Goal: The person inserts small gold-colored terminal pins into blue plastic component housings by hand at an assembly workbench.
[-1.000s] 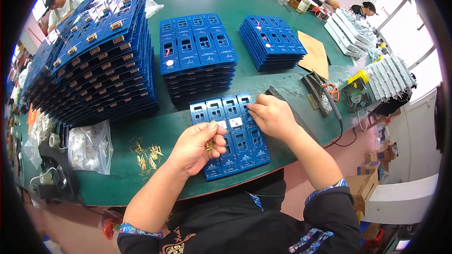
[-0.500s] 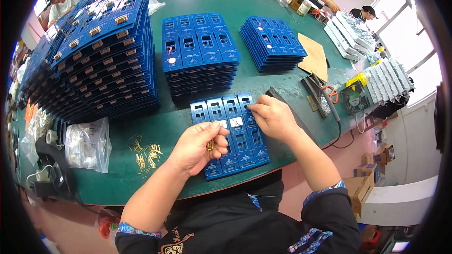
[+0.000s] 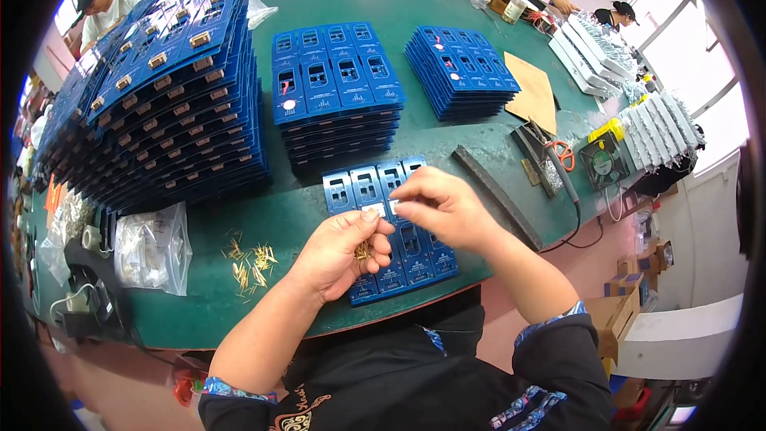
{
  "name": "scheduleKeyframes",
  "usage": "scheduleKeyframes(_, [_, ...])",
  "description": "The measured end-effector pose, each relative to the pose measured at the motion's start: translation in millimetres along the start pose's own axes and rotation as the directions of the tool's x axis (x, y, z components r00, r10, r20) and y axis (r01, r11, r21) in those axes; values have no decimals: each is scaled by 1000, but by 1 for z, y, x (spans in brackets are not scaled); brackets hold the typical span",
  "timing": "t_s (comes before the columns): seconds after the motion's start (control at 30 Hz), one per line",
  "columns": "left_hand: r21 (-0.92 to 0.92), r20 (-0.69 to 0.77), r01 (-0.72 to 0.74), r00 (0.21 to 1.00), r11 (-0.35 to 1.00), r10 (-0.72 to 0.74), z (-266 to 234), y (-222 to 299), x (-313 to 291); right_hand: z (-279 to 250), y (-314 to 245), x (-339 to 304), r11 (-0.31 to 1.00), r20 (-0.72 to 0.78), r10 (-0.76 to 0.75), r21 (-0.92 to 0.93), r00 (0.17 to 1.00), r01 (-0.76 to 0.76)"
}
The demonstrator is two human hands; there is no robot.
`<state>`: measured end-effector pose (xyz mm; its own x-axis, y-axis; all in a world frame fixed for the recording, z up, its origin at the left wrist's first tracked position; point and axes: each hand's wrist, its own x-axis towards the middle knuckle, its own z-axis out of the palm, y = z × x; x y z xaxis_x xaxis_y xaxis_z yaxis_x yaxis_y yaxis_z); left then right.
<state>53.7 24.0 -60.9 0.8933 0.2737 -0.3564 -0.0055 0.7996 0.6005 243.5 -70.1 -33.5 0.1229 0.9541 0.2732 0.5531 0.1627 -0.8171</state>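
A blue circuit board panel [image 3: 391, 279] with rows of cut-out windows lies on the green table in front of me. Above its left half is my left hand [image 3: 339, 251], its fingers curled round several thin gold-coloured pins [image 3: 363, 251]. My right hand [image 3: 448, 209] hovers over the middle of the panel, close to my left fingertips. Its thumb and fingers are drawn together in a pinch; anything between them is too small to make out. A scattered heap of the same gold pins [image 3: 257, 265] lies on the table left of the panel.
Stacks of blue panels stand at the left [image 3: 183, 104], centre [image 3: 335, 124] and back right [image 3: 463, 96]. A dark bar [image 3: 496, 198], a soldering iron [image 3: 568, 183], orange scissors [image 3: 561, 156] and a small fan [image 3: 602, 164] lie rightward. A plastic bag [image 3: 152, 247] sits left. People work across the table.
My right hand has moved left and nearer me, from the panel's far right corner to beside my left fingertips. The left hand has barely shifted and still holds the pins.
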Motion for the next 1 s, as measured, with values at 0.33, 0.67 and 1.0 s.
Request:
scheduleKeyframes(0.33, [22, 9, 35, 999, 999, -35, 3, 3, -2, 7, -2, -5, 994, 35, 24, 106, 999, -28])
scheduleKeyframes(0.67, [84, -108, 4, 994, 996, 5, 2, 6, -2, -30, 42, 3, 904, -44, 276, -328, 960, -275])
scheduleKeyframes(1.0, [79, -95, 8, 995, 997, -1, 1, 6, -1, -27, 44, 7, 865, 29, 108, -496, 994, -80])
